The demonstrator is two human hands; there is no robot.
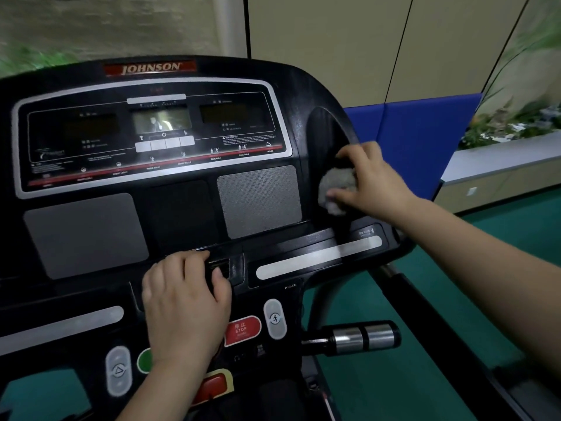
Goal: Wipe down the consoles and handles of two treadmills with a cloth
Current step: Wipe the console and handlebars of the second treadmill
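Note:
A black treadmill console (182,214) fills the view, with dark displays at the top and grey speaker panels below. My right hand (373,180) presses a crumpled grey cloth (335,189) into the round cup recess at the console's right side. My left hand (185,305) rests palm down on the console's lower middle, fingers curled over the ledge by the safety-key slot, holding nothing. A short handle with chrome grip sensors (364,337) sticks out at the lower right.
A red STOP button (243,329) and grey oval keys (274,319) lie beside my left hand. The right side rail (425,302) slopes down over green floor. Blue padded panels (425,141) and a white planter ledge (501,159) stand beyond.

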